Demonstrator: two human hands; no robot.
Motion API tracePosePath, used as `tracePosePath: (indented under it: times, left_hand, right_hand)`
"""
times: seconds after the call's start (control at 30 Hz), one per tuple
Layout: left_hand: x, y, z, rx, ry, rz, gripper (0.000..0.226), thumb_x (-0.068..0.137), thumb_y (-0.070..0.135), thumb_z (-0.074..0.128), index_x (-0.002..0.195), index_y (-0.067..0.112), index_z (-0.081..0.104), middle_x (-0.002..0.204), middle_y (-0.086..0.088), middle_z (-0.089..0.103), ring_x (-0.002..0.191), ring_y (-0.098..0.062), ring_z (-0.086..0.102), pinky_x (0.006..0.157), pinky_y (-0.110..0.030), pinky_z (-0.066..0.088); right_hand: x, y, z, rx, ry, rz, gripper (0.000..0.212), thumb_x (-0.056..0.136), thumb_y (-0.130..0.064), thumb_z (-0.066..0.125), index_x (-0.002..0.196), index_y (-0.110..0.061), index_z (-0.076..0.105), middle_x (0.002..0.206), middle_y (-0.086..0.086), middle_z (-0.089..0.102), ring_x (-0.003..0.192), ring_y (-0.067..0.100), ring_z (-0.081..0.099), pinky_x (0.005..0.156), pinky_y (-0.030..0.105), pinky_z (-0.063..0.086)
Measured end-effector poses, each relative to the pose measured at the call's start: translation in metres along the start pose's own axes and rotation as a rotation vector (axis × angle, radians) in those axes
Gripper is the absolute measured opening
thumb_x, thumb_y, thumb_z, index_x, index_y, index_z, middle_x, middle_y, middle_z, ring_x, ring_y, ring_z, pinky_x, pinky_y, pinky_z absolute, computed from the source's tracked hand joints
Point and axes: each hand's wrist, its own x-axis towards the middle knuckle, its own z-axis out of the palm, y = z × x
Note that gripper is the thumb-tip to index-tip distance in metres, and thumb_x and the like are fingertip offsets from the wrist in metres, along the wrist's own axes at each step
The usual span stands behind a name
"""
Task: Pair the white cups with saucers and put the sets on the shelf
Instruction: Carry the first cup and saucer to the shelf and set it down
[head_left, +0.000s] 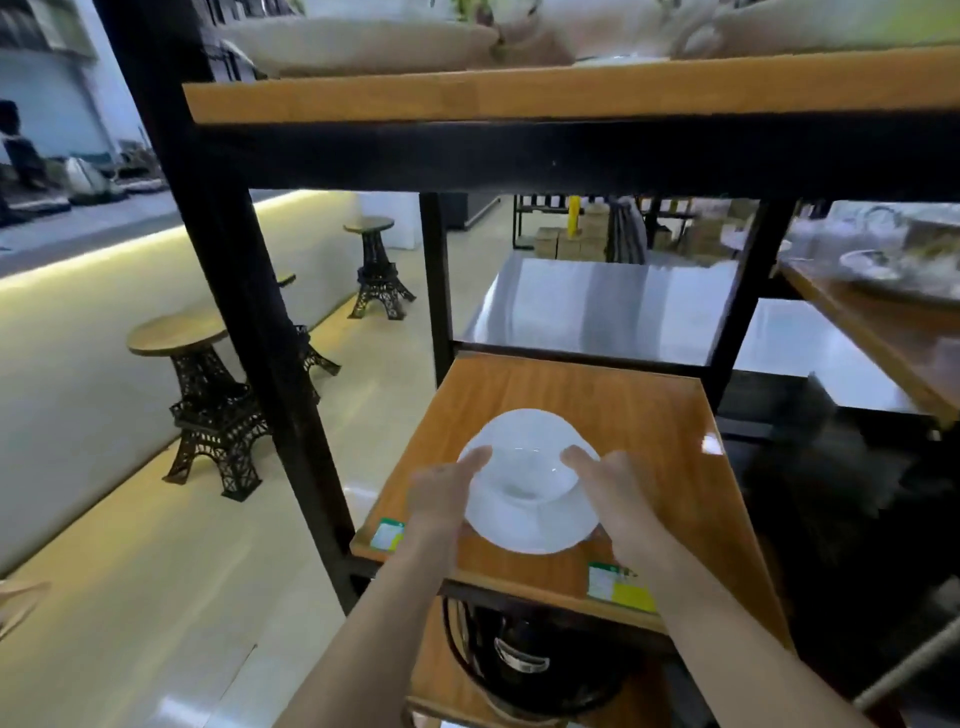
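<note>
On the middle wooden shelf (649, 415), a white saucer (535, 530) bearing its white cup (524, 457) is being set down, left hand (441, 499) and right hand (618, 493) gripping opposite rims; next, presumably, a level, simultaneous release.

Glossy white ceramic cup (524, 457), saucer (530, 525); polished wood shelf (649, 415).

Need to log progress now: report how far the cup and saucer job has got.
Done: one white cup already sits on its saucer, paired. In hand: the left hand and right hand hold that set at both sides over the middle shelf; I cannot tell if it rests there yet. Left: let go. This shelf shows no other set, and no loose cups are in view.
</note>
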Motion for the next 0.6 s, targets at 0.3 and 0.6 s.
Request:
tracePosePath:
  times: [0.3, 0.6]
  left_hand:
    - [0.091, 0.028, 0.0, -0.009, 0.043, -0.044, 0.027, 0.08, 0.024, 0.072, 0.077, 0.001, 0.06, 0.082, -0.014, 0.06, 0.075, -0.027, 0.055, 0.059, -0.031, 0.04]
    - [0.123, 0.033, 0.005, 0.033, -0.001, -0.075, 0.03, 0.083, 0.024, 0.068, 0.104, 0.008, 0.055, 0.102, -0.008, 0.057, 0.095, -0.026, 0.054, 0.078, -0.035, 0.043]
  right_hand:
    - [0.07, -0.026, 0.042, -0.168, 0.05, -0.01, 0.041, 0.086, -0.041, 0.053, 0.111, -0.009, 0.046, 0.099, 0.007, 0.053, 0.082, 0.015, 0.055, 0.057, 0.021, 0.042]
    - [0.099, -0.03, 0.056, -0.22, 0.067, 0.049, 0.053, 0.082, -0.043, 0.054, 0.119, -0.006, 0.045, 0.115, 0.013, 0.051, 0.092, 0.023, 0.058, 0.055, 0.025, 0.045]
